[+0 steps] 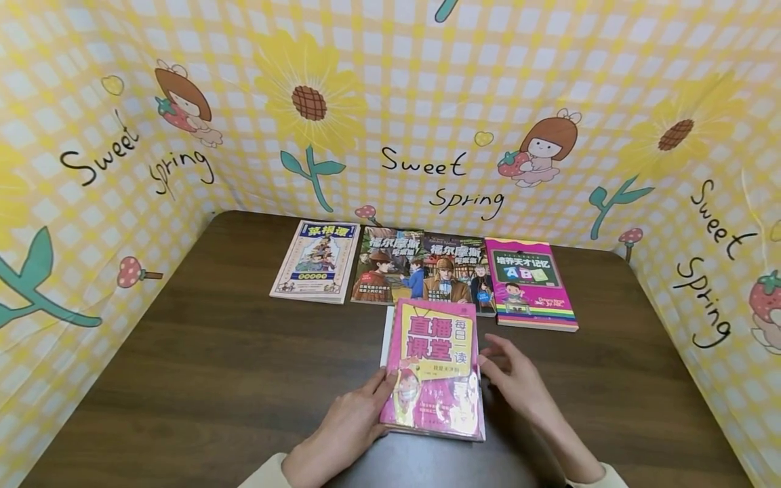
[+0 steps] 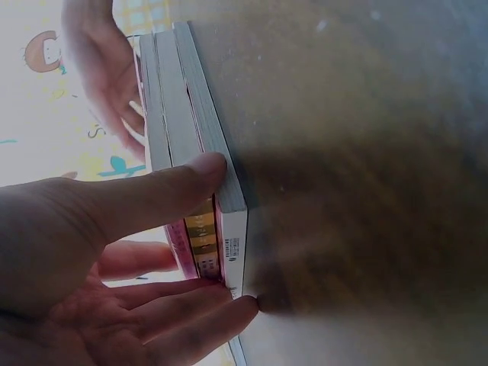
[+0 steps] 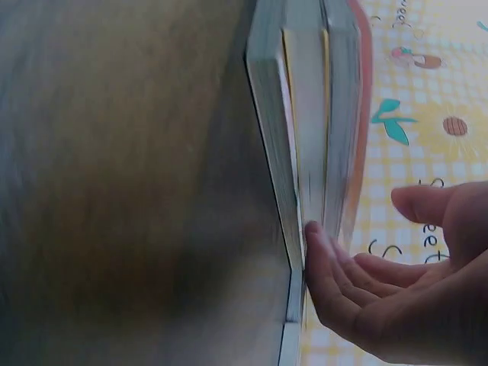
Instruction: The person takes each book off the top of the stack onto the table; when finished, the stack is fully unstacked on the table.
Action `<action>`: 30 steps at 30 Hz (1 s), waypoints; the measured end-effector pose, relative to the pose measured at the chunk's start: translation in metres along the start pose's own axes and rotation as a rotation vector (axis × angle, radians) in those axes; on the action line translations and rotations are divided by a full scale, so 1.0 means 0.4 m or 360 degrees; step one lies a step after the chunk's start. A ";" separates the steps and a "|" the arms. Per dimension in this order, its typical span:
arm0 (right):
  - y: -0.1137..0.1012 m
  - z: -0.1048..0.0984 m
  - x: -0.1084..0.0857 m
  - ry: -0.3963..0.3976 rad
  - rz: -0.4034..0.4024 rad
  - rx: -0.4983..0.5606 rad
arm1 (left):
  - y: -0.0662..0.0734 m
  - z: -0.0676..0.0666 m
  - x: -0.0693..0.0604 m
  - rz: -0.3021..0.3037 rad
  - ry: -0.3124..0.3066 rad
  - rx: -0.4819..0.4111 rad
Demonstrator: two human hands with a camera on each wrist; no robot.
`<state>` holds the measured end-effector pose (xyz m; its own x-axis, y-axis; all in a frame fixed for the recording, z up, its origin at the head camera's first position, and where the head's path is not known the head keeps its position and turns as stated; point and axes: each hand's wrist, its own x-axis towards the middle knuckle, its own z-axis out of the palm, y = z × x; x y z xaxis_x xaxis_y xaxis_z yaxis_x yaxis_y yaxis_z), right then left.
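Observation:
A stack of books (image 1: 436,407) lies near the front of the table, a pink, glossy cover with yellow panels on top. A white edge of a lower book juts out on its left side. My left hand (image 1: 348,423) holds the near left corner; in the left wrist view its thumb lies across the page edges (image 2: 171,99) and its fingers touch the spine side. At the right side is my right hand (image 1: 525,386), its fingers loosely bent. In the right wrist view its fingertips touch the page edges (image 3: 309,152), with the thumb held apart.
Behind the stack, a row of books lies flat: a white and blue one (image 1: 316,261), two dark illustrated ones (image 1: 390,264) (image 1: 454,271), and a pink one (image 1: 531,285) with a green board picture. Checked yellow cloth (image 1: 390,102) surrounds the dark wooden table (image 1: 213,366).

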<state>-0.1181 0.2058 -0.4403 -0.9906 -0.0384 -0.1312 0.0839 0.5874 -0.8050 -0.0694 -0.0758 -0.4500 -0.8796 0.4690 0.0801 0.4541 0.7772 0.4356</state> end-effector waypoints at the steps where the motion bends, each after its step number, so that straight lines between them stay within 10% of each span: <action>1: -0.002 0.008 -0.001 -0.0026 0.0028 -0.0021 | -0.001 0.000 -0.001 0.0000 0.0000 0.0001; 13: 0.006 0.058 0.011 -0.0034 -0.0006 -0.0140 | -0.005 -0.002 -0.007 0.0031 0.0005 -0.0021; 30: 0.031 -0.001 0.016 -0.0009 0.0054 0.0073 | -0.002 -0.008 -0.002 -0.0019 -0.0088 -0.0037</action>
<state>-0.1233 0.2132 -0.4510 -0.9865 -0.0238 -0.1623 0.1225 0.5507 -0.8257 -0.0696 -0.0781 -0.4477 -0.8753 0.4830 0.0253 0.4398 0.7731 0.4570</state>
